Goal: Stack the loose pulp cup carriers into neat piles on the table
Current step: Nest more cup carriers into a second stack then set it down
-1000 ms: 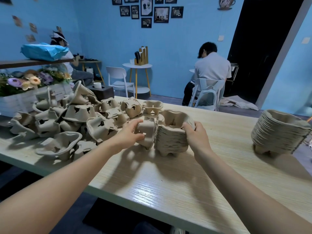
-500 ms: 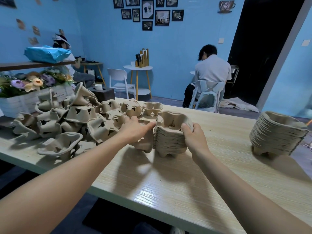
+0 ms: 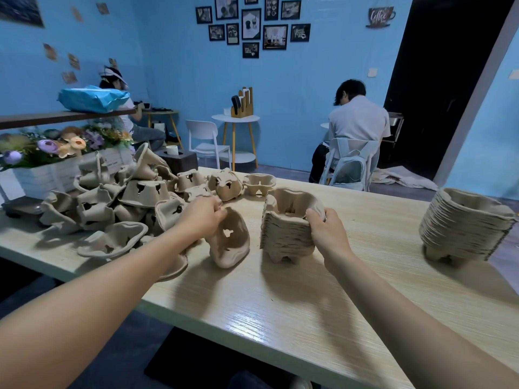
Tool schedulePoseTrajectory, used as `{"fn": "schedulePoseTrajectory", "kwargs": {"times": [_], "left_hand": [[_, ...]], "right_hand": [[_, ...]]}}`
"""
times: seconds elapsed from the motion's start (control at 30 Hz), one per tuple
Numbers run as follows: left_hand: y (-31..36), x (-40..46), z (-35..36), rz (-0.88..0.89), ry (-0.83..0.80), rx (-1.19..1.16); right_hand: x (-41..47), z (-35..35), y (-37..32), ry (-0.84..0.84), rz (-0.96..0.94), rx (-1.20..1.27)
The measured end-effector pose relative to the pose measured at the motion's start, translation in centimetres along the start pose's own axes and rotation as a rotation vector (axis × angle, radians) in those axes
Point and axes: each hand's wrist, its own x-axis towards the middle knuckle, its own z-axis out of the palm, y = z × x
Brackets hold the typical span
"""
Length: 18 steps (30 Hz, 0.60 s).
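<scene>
Our left hand [image 3: 203,217] pinches one carrier [image 3: 231,241] on edge beside the pile [image 3: 286,231] our right hand [image 3: 323,234] grips on the table [image 3: 280,304]; seated crooked, it could tilt that pile toward the loose heap [image 3: 112,197].

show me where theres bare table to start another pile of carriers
Bare wood lies between the small stack held by the right hand and the tall stack at the right edge, and along the near edge of the table. The left end is crowded with the loose heap; the left hand grips one carrier beside it.
</scene>
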Motion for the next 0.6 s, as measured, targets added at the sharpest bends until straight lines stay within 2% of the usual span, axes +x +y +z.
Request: {"fn": "schedulePoseTrajectory", "kwargs": {"times": [0.1,0.23,0.3,0.4,0.6], "left_hand": [[0.0,-0.2,-0.9,0.024,0.095,-0.091],[0.9,-0.1,-3.7,0.083,0.377,-0.355],[2.0,-0.5,-5.3,0.116,0.457,-0.492],[4.1,-1.6,-6.0,0.127,0.417,-0.673],[7.6,-3.1,-4.1,0.081,0.145,-1.024]], "right_hand": [[-0.1,0.0,-0.1,-0.002,0.003,-0.012],[-0.1,0.0,-0.2,-0.013,0.009,-0.025],[-0.1,0.0,-0.3,-0.015,0.016,-0.027],[-0.2,0.0,-0.3,-0.008,0.02,-0.039],[-0.1,-0.3,-0.3,-0.022,0.034,-0.04]]}}
